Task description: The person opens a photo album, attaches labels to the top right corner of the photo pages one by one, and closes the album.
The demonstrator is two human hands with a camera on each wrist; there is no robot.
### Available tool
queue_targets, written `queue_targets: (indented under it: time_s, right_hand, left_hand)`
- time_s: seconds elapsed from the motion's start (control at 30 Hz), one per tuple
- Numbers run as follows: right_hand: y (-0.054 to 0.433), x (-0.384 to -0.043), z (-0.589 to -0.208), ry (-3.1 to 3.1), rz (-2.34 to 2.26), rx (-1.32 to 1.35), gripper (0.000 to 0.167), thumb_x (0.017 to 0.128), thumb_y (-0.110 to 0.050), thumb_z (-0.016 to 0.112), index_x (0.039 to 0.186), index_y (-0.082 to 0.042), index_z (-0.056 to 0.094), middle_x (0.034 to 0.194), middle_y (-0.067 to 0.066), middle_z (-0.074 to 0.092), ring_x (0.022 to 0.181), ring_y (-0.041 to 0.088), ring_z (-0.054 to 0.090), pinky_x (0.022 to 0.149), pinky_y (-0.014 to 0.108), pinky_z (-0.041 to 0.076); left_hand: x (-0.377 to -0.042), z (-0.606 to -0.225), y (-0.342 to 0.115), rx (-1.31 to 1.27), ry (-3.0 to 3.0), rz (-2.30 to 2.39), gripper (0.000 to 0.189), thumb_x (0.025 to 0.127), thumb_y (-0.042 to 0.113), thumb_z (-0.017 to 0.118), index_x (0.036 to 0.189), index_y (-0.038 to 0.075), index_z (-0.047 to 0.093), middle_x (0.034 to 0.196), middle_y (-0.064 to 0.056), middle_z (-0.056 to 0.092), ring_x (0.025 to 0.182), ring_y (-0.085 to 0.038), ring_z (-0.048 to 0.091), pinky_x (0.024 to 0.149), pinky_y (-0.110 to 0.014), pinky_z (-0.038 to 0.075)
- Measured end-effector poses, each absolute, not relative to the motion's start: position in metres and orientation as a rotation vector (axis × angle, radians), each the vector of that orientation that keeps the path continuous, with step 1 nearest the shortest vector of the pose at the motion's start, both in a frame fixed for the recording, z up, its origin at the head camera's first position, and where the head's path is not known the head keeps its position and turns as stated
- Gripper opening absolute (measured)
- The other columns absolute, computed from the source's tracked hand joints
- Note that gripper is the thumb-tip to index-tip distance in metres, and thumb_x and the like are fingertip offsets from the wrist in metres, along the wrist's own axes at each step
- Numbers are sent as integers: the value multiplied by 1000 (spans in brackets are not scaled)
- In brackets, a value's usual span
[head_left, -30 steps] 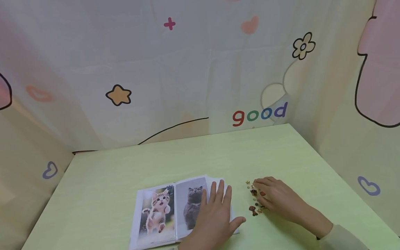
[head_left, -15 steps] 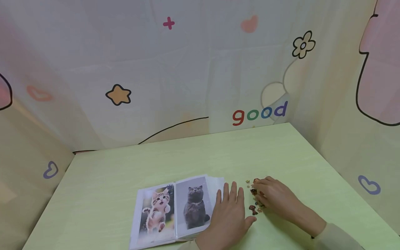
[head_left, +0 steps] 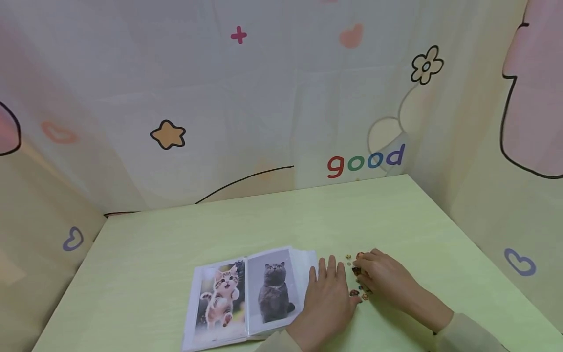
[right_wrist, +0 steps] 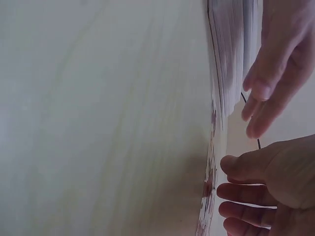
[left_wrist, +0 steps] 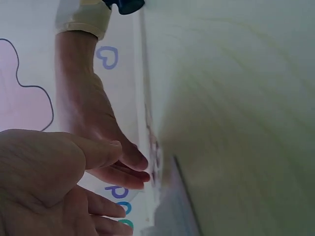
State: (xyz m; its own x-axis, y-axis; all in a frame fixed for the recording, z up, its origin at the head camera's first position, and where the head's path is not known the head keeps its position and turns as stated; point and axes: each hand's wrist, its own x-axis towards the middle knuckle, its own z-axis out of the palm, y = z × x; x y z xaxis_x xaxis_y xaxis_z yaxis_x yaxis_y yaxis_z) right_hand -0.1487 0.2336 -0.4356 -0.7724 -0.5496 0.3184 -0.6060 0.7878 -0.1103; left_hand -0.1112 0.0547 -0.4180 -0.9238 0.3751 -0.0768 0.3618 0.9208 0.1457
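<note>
I have the sticker cluster [head_left: 356,270] lying on the desk [head_left: 211,230] at the fingertips of the right hand [head_left: 387,276], which is the nearer of my two by a little; its long axis runs near to far, while the right fingers come at it crosswise from the right, several pieces showing left of their tips; those fingers are bent but relaxed, the thumb parted from them and nothing visible between; whether the pieces are loose or share one clear sheet I can't tell. The left hand [head_left: 327,303] has its fingers straight and grips nothing; its thumb points to the cluster's near end, though I can't make out contact; just left of those fingers lies the open photo album [head_left: 247,303], its right edge partly hidden by that hand.
</note>
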Motion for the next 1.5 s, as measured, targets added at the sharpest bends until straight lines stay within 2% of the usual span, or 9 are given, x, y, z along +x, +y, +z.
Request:
queue_targets:
  time_s: [0.17,0.43,0.5,0.6,0.73,0.97,1.23,1.5]
  right_hand:
    - [234,-150,-437,-2712,309,922,17,80,-5,87,93,-7,76,98,5,74,81,20,61,72,34,54]
    - [234,-151,-440,-2700,275,933,19,79,-5,89,92,-6,76,96,6,73,85,23,68,90,45,55]
    - [233,-152,-441,-2707,277,924,19,78,-5,89,92,-6,76,95,5,73,85,23,68,90,45,55]
    - [233,-152,-441,-2720,290,919,18,78,-5,89,91,-6,76,95,5,73,84,22,68,89,44,56]
    - [232,-151,-440,-2732,316,912,18,79,-4,88,92,-7,76,93,2,72,83,21,66,80,39,57]
    - [231,-154,-434,-2840,397,895,17,81,-3,86,96,-5,77,96,5,70,92,25,66,80,39,58]
    - [231,-164,-429,-2926,566,932,15,83,3,83,93,-5,75,85,-4,62,77,11,55,67,29,52]
    - [227,-164,-428,-2989,635,872,17,84,6,79,87,-9,73,83,-6,59,74,8,50,65,29,49]
  left_hand:
    - [-116,-426,55,551,2983,172,75,99,58,60,156,11,46,163,-7,39,151,-29,34,118,-49,33]
    - [-118,-433,58,560,2975,118,71,99,57,61,155,15,49,163,-2,40,150,-27,35,118,-51,33]
    - [-118,-433,59,566,2961,72,68,99,57,60,154,17,50,163,0,40,150,-27,36,118,-52,32]
    - [-118,-432,61,571,2935,19,65,100,56,58,154,20,50,163,3,40,150,-25,37,118,-52,31]
    - [-117,-431,61,586,2928,-24,62,101,56,57,153,22,52,161,5,42,149,-25,37,118,-53,30]
    - [-118,-432,62,604,2926,-78,62,99,57,59,151,23,54,160,6,44,148,-24,38,117,-53,32]
    - [-119,-433,63,604,2921,-119,64,99,60,57,152,25,53,160,8,43,148,-24,38,117,-53,32]
    - [-119,-434,64,600,2914,-131,64,100,60,56,153,24,52,161,7,42,149,-24,37,117,-53,31]
